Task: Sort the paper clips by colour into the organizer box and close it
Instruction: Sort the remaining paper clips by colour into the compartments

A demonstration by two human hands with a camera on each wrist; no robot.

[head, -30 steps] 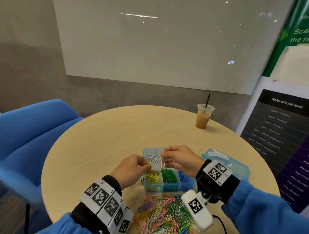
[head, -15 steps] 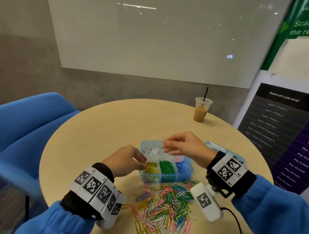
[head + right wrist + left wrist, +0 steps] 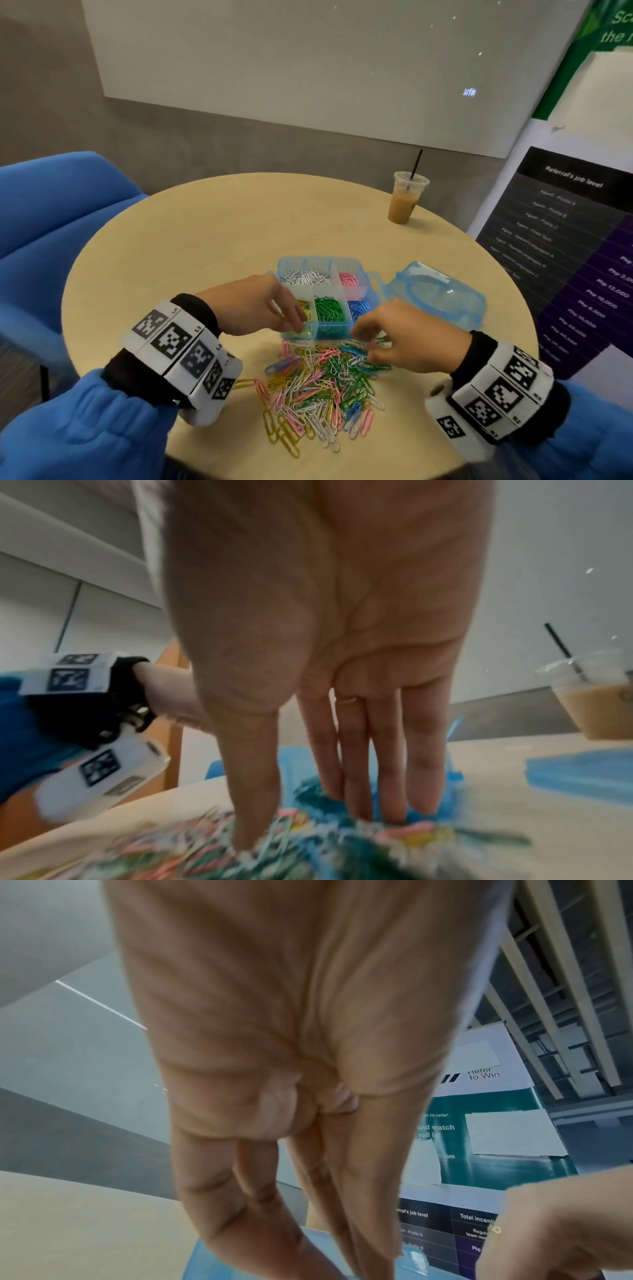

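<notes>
The blue organizer box (image 3: 374, 297) stands open at the table's middle. It holds white clips (image 3: 305, 277), pink clips (image 3: 348, 279), green clips (image 3: 329, 308) and blue clips (image 3: 359, 306), each in its own compartment. My left hand (image 3: 299, 323) dips its gathered fingertips into the front-left yellow compartment; whether a clip sits between them is hidden. A mixed pile of paper clips (image 3: 318, 387) lies in front of the box. My right hand (image 3: 364, 342) reaches down onto the pile's far edge, its fingers (image 3: 356, 750) straight and touching clips.
The box's loose blue lid (image 3: 442, 291) lies to the right of the box. An iced coffee cup (image 3: 406, 198) with a straw stands at the table's (image 3: 188, 246) far right. A blue chair (image 3: 51, 222) is on the left, a banner (image 3: 565, 257) on the right.
My right hand came back from over the white compartment and dropped onto the pile. My left hand stayed at the yellow compartment. The head view tilted down.
</notes>
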